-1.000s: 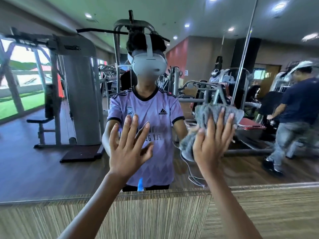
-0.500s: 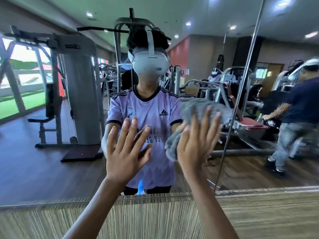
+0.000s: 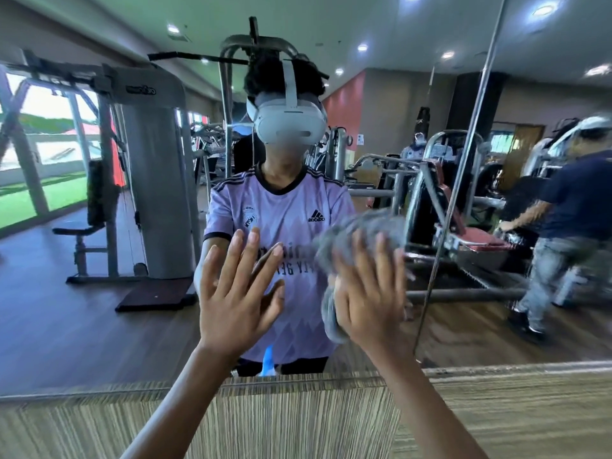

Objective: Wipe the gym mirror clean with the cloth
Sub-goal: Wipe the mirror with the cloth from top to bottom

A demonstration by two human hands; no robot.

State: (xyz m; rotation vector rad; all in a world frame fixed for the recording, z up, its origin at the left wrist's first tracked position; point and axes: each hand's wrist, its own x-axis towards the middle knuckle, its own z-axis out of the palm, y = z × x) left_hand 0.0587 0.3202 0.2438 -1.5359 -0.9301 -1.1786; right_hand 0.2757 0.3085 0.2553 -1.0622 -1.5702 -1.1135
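Across the whole wall in front of me runs the gym mirror (image 3: 82,326), with a thin upright seam (image 3: 463,167) dividing it to my right. Below the glass sits a striped wood-grain panel (image 3: 298,422). Reflected on the left is a tall grey weight machine (image 3: 149,180), in the middle my own reflection (image 3: 284,233) in a lilac shirt and a white headset, and at the far right a person in a dark shirt (image 3: 569,207), blurred. My left hand (image 3: 236,293) is raised flat toward the glass, fingers straight and spread, holding nothing; its fingertips meet their reflection, so it looks to be touching the mirror. My right hand (image 3: 371,303) is just beside it, level with my reflected chest, fingers also straight and fanned, pressing the grey cloth (image 3: 357,226) against the mirror. The cloth bunches out above my fingertips and under my palm, and it is smeared with blur. A small blue tip (image 3: 267,361) shows at the mirror's bottom edge; what it is I cannot tell
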